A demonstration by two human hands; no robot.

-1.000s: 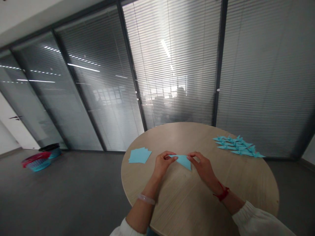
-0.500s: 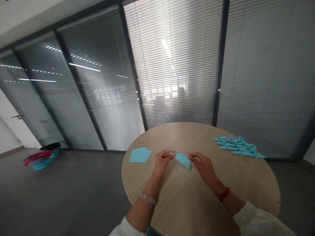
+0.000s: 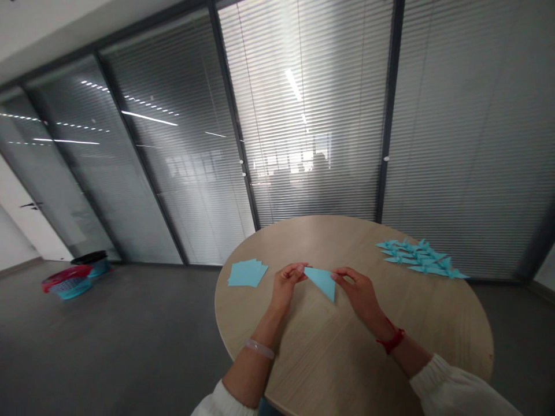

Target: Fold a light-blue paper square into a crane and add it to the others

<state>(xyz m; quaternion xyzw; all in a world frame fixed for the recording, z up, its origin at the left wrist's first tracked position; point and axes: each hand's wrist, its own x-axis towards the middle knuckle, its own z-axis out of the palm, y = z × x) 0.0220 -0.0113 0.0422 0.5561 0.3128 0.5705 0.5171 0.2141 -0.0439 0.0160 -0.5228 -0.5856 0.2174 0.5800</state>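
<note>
While pinched by left hand (image 3: 285, 284) and right hand (image 3: 358, 294) fingers (image 3: 300, 269), a blue paper triangle (image 3: 321, 283). Blue paper squares (image 3: 248, 273) just left, origami cranes (image 3: 420, 258) farther right.

Office, glass partition walls (image 3: 173, 162) with blinds (image 3: 468, 115)

Light-blue paper triangle (image 3: 321, 282), folded flat, long edge away from the person, apex pointing toward them; left hand (image 3: 286, 284) pinches one end, right hand (image 3: 355, 293) the other. Approx. same-colour loose paper squares (image 3: 248, 273) lie stacked, slightly fanned, left of it on the counter (image 3: 329, 358); folded paper cranes (image 3: 418, 258) lie massed far right, w/ pointed wings overlapping.
</note>
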